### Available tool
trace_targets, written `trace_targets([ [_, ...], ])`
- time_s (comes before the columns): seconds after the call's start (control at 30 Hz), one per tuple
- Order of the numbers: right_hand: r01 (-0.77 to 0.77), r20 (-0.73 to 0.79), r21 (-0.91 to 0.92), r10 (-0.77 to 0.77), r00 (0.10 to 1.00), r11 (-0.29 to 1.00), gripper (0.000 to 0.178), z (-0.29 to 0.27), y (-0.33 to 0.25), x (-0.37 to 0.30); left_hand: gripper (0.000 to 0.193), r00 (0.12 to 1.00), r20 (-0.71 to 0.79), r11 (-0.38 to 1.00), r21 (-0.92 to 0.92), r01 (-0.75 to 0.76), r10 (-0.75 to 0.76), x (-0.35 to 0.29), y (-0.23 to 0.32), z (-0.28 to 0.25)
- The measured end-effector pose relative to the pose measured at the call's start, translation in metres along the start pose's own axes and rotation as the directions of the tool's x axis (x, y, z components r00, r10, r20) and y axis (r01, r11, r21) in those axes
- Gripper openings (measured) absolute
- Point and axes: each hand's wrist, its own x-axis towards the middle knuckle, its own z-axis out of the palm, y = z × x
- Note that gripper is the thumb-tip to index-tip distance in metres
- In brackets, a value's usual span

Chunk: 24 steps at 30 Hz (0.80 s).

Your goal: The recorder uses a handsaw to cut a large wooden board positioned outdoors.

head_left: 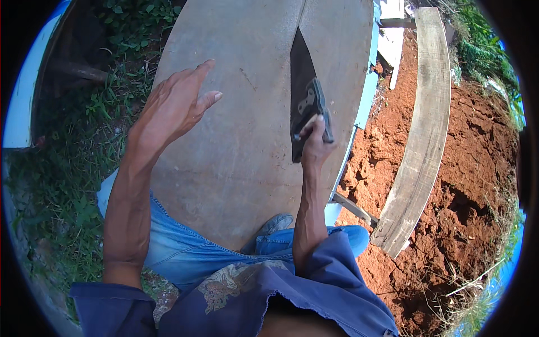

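Observation:
My right hand [318,137] is wrapped round the dark handle of a hand saw [302,70]. The saw's dark blade narrows away from me, its tip near a thin line [302,12] that runs to the far edge of a large, grey-brown board [236,135]. Whether the teeth sit in a cut, I cannot tell. My left hand [178,98] is over the board's left part, fingers stretched and thumb apart, holding nothing. Whether its palm touches the surface is unclear.
A long weathered plank [421,129] lies on red, lumpy soil [477,146] to the right. Pale blue strips [366,98] edge the board's right side. Grass and weeds [73,185] grow on the left. My shoe [275,224] rests at the board's near end.

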Motion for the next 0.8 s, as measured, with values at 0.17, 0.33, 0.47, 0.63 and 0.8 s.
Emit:
trace_targets([
  [0.17,-0.117,0.005,-0.115,0.118,0.993,0.986,0.050,-0.069,-0.084,-0.129,0.056,0.995,-0.030,0.994,-0.046,0.098,-0.099,-0.006,0.010,-0.020],
  [0.33,0.054,-0.049,-0.133,-0.061,0.997,0.990,0.023,0.034,-0.004,0.088,0.055,0.998,-0.044,0.996,-0.087,0.032,-0.035,-0.001,0.020,-0.001],
  [0.47,-0.062,0.012,-0.199,0.066,0.998,0.978,0.022,0.015,-0.014,0.036,0.054,1.000,0.022,0.997,-0.078,0.023,-0.021,-0.012,-0.001,0.006],
  [0.63,-0.143,-0.071,-0.098,0.137,0.988,0.985,0.049,-0.085,-0.091,-0.149,0.053,0.996,-0.077,0.998,-0.035,0.051,-0.054,-0.004,-0.002,-0.002],
  [0.8,0.001,-0.001,-0.042,-0.001,1.000,0.999,0.025,0.023,-0.003,0.050,0.052,0.996,-0.080,0.996,-0.088,0.034,-0.041,-0.016,0.011,0.001],
])
